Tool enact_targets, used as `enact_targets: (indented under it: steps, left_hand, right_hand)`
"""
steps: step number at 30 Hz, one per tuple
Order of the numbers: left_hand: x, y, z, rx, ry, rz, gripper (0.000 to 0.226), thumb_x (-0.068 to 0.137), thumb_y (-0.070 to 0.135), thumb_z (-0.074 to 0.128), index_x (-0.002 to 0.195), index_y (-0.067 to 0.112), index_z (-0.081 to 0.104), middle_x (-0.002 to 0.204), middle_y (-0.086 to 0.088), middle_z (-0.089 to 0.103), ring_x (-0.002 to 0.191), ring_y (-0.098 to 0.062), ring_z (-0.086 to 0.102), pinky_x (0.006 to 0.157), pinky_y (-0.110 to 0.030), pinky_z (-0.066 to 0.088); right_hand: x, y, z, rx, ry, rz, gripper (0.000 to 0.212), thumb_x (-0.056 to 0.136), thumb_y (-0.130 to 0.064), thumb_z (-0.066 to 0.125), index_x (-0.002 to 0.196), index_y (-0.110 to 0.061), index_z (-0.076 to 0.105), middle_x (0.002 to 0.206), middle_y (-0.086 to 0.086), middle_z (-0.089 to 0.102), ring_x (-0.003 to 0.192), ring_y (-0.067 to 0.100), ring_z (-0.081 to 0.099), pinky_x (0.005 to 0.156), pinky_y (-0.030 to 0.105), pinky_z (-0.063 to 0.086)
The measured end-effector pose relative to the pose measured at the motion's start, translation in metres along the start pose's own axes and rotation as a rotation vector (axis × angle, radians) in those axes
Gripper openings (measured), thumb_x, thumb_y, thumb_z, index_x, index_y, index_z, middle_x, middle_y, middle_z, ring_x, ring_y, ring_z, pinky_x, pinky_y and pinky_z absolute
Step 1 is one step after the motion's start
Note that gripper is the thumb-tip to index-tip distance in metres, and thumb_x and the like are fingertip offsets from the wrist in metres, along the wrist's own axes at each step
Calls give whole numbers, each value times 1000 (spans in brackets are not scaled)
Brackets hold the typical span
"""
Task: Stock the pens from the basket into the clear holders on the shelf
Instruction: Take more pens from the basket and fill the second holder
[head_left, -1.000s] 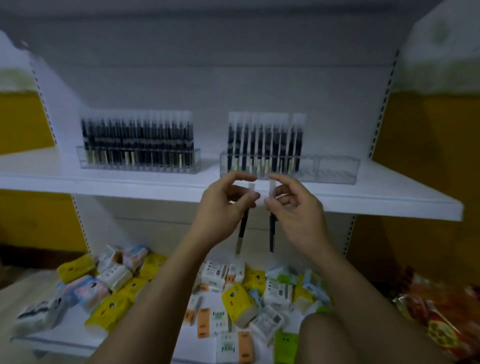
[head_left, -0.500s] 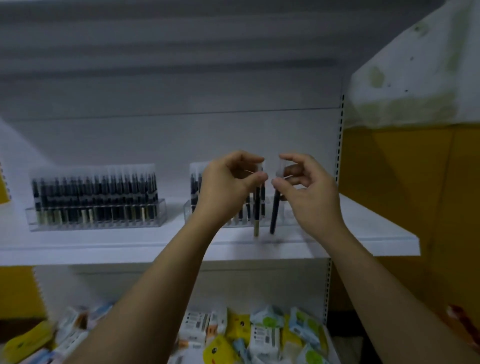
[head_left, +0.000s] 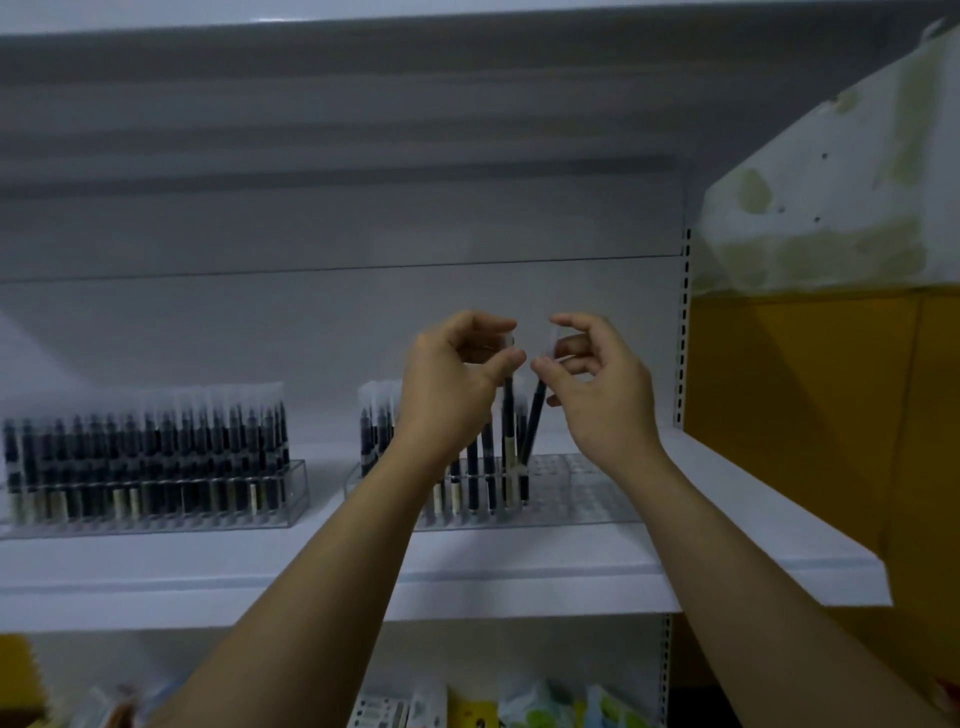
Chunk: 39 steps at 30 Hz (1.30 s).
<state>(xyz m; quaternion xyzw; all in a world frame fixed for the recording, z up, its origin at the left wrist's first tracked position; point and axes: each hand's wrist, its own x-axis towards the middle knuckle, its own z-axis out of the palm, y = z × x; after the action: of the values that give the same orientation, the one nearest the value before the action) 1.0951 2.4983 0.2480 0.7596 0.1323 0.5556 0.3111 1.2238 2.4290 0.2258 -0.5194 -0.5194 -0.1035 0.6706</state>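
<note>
L hand (head_left: 457, 379): I'm pinching upright pen (head_left: 508, 415); R hand (head_left: 602, 384) pinching tilted pen (head_left: 531, 426), tips at holder (head_left: 582, 499) on shelf (head_left: 519, 571).

View: single head-worn camera.
Facing: forward at the shelf (head_left: 519, 566), tilted slightly down.
Nearness: close; shelf spans most of the frame.

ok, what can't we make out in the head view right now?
Head view only:
- basket: out of frame.
- right holder: its left part is hidden behind the left hand and forearm, so the pen count is unknown.
- left-hand pen and right-hand pen, pinched by the right hand: tips blurred at the slots; seated or not, cannot tell.
- left holder: cut off by the left edge.
- packets below: cut off by the bottom edge.
</note>
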Motion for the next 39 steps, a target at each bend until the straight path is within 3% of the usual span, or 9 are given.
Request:
enact_targets:
  steps: [10,17,20,25,29,33,39]
  left_hand:
    - [22,-22,9,26,-14,-21,17,85,16,73,98,24,66,91,5,68,85,-12,68,78,-41,59]
    - [26,-22,4,112,-30,13,18,84,23,73,100,27,65,90,9,67,82,-4,66,73,-22,57]
    - [25,-20,0,127,-53,25,17,84,23,73,96,30,63,89,10,67,79,-2,66,71,-20,56]
    - [21,-15,0,142,-58,58,15,83,21,74,95,27,66,87,10,69,76,1,66,69,-18,57]
    - [21,-15,2,148,8,45,15,83,22,76,96,23,68,85,11,68,72,3,65,59,-13,53]
    - [24,-15,3,194,6,20,15,83,25,75,97,26,67,87,11,68,72,2,65,61,-12,53]
    - [20,-15,0,235,-11,17,14,83,26,75,94,27,66,87,10,68,73,-2,66,64,-18,54]
  right_hand:
    - [14,17,12,-32,-58,29,35,86,-16,71,114,-33,57,90,-8,60,79,8,63,72,41,59]
    - [15,20,8,-23,-57,35,37,85,-15,73,112,-34,58,88,-11,61,77,7,63,72,39,59]
    - [14,17,5,-41,-75,6,37,84,-16,74,112,-35,58,87,-12,61,77,6,64,71,33,59]
    - [12,14,4,-94,-120,-28,37,84,-17,73,116,-29,60,86,-14,61,76,-1,61,65,12,52]
    - [13,16,6,-98,-100,-5,37,85,-17,73,117,-31,59,87,-12,60,74,0,61,65,13,53]
    - [16,22,10,-123,-141,56,37,85,-17,73,118,-28,60,86,-9,60,69,2,60,66,18,55]
    - [-6,32,8,-215,-201,59,46,88,-21,70,130,-32,54,93,-11,59,80,3,60,62,3,43]
